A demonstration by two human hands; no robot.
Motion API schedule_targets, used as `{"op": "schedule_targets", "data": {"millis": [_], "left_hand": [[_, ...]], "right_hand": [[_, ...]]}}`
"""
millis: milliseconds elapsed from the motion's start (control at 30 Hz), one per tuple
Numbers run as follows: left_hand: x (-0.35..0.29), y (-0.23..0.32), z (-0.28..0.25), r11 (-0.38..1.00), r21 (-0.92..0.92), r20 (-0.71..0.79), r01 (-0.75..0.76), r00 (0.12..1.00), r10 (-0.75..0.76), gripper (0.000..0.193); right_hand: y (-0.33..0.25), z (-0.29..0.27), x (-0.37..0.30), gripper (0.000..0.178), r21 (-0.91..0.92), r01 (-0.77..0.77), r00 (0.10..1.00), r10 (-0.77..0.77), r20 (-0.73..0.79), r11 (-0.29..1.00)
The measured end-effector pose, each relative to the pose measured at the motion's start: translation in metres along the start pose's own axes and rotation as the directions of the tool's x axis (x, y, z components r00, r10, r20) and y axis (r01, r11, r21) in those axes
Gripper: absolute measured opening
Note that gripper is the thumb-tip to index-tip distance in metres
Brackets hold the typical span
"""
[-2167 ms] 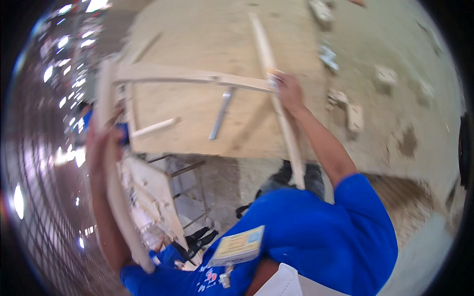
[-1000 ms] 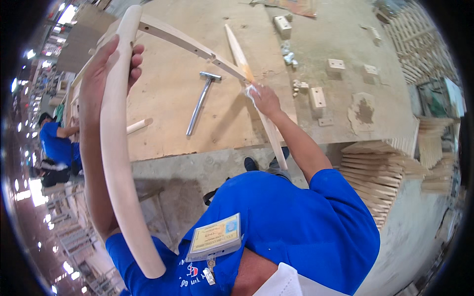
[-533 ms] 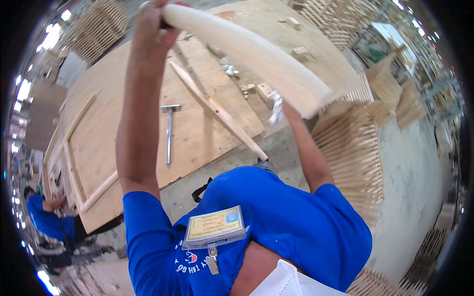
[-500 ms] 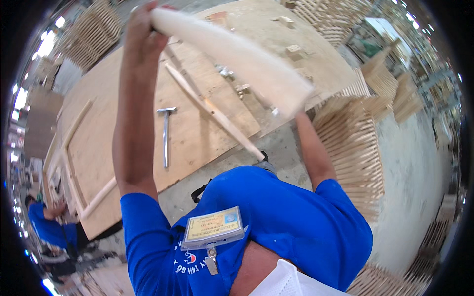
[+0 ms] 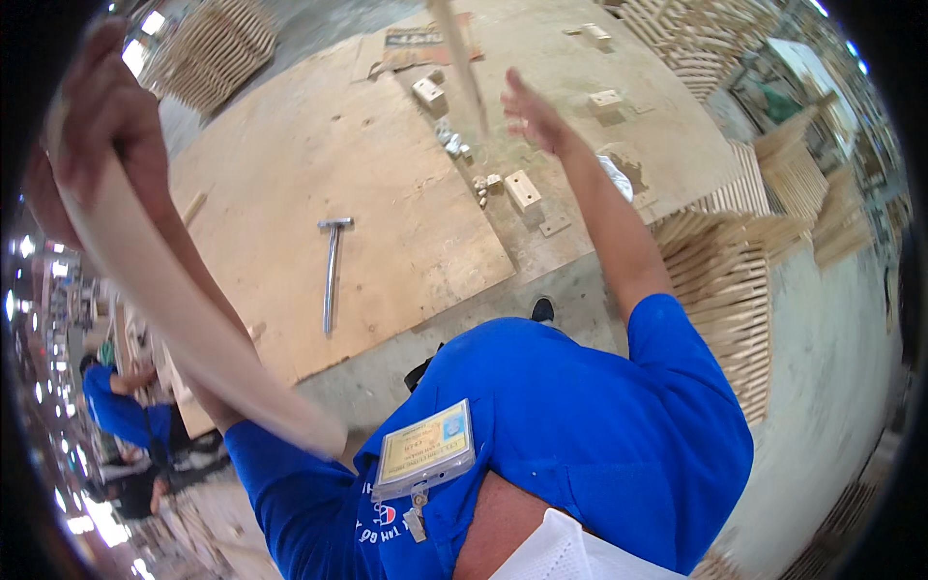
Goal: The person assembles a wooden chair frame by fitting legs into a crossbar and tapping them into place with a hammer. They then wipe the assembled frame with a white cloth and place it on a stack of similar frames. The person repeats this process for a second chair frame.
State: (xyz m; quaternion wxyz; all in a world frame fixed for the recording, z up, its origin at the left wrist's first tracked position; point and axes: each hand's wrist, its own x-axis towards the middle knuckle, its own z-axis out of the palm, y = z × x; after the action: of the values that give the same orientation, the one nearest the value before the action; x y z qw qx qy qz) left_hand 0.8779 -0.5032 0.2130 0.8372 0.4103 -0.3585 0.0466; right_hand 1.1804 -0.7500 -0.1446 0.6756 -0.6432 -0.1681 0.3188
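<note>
My left hand is raised at the upper left, its fingers closed around a pale curved wooden bar, somewhat blurred, which slants down in front of my left forearm. My right hand reaches over the far right of the worktable with fingers spread and nothing in them. Just left of it, a blurred wooden stick comes down from the top edge; whether it joins the bar cannot be seen. A metal hammer lies on the plywood board between my arms.
Drilled wooden blocks, small metal parts and a piece of cardboard lie on the table. Stacked slatted wood stands right, with another stack far left. A person in blue works at the left.
My left hand has swung left and toward me with the wooden bar. The right hand has moved off the bar and out over the table. The hammer has stayed on the board.
</note>
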Motion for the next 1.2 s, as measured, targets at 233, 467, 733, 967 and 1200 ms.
{"op": "schedule_targets", "data": {"millis": [233, 467, 733, 967, 1200], "left_hand": [[-0.086, -0.098, 0.023, 0.737, 0.618, -0.531, 0.272, 0.836, 0.138, 0.045], [-0.137, -0.155, -0.018, 0.856, 0.471, -0.502, 0.214, 0.863, 0.061, 0.043], [-0.11, -0.274, -0.111, 0.816, 0.481, -0.574, 0.319, 0.819, 0.018, 0.057], [-0.143, -0.292, -0.184, 0.608, 0.701, -0.63, 0.371, 0.723, 0.285, 0.056], [-0.262, -0.356, -0.205, -0.287, 0.445, -0.879, 0.848, 0.352, -0.322, 0.042]], "right_hand": [[-0.084, -0.043, 0.093, 0.131, 0.212, 0.365, 0.931, -0.35, -0.105, 0.907], [-0.118, -0.072, 0.054, 0.095, -0.048, 0.824, 0.56, -0.824, -0.088, 0.565], [-0.198, -0.041, -0.033, 0.09, -0.591, 0.676, 0.064, -0.764, 0.642, -0.44], [-0.148, -0.011, -0.022, 0.049, -0.882, 0.452, 0.871, -0.282, 0.403, 0.136], [-0.141, -0.006, 0.009, 0.05, -0.946, 0.289, 0.881, -0.428, 0.203, 0.145]]}}
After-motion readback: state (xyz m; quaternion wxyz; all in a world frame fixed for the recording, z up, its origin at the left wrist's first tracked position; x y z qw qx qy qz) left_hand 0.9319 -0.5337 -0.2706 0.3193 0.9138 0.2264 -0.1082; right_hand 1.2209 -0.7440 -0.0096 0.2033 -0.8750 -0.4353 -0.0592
